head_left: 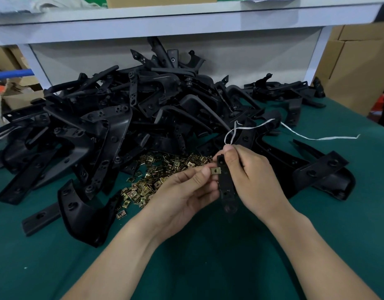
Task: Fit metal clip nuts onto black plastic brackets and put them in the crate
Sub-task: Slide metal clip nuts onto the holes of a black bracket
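A tall heap of black plastic brackets [121, 118] fills the back of the green, felt-like surface [186, 267] and spills out to both sides of the hands. In front of it lies a loose scatter of brass-coloured clip nuts [156, 176], small, flat and square, each with a centre hole. A thin white string [327, 139] trails over the heap's right side and loops down to the right thumb; whether it is pinched there I cannot tell. A white shelf frame [186, 24] overhangs the heap, with cardboard boxes [355, 61] at right.

The right hand [253, 178] has its fingers curled round 1 narrow matte bracket [226, 185], held upright above the surface, with holes along its length. The left hand [186, 189] pinches 1 clip nut [216, 170] between thumb and forefinger, touching the bracket's left edge.
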A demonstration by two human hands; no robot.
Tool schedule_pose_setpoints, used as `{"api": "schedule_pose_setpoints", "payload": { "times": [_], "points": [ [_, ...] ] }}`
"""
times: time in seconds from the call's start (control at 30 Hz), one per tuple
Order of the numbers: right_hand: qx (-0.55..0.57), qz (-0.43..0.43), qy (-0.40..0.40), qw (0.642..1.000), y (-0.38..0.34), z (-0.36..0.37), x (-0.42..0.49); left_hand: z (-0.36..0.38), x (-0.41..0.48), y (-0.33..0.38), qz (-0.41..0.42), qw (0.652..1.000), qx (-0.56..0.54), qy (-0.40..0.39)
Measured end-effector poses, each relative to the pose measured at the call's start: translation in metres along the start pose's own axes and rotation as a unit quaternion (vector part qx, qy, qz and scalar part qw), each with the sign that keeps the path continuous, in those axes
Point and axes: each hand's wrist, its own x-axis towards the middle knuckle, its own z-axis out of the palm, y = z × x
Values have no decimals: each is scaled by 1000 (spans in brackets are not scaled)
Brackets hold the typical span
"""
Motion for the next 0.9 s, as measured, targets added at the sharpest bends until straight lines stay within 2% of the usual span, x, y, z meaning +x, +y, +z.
{"api": "schedule_pose_setpoints", "payload": {
  "times": [0.17, 0.47, 0.9],
  "points": [
    [-7, -3, -1, 1000, 0, 1, 0, -2, 1, -4, -37, 997, -68, -25],
    [-19, -6, -8, 1000, 1, 2, -1, -1, 0, -5, -81, 995, -41, -46],
    [-16, -19, -23, 999, -4, 4, -2, 0, 0, -3, -87, 996, 3, -14]
  ]
}}
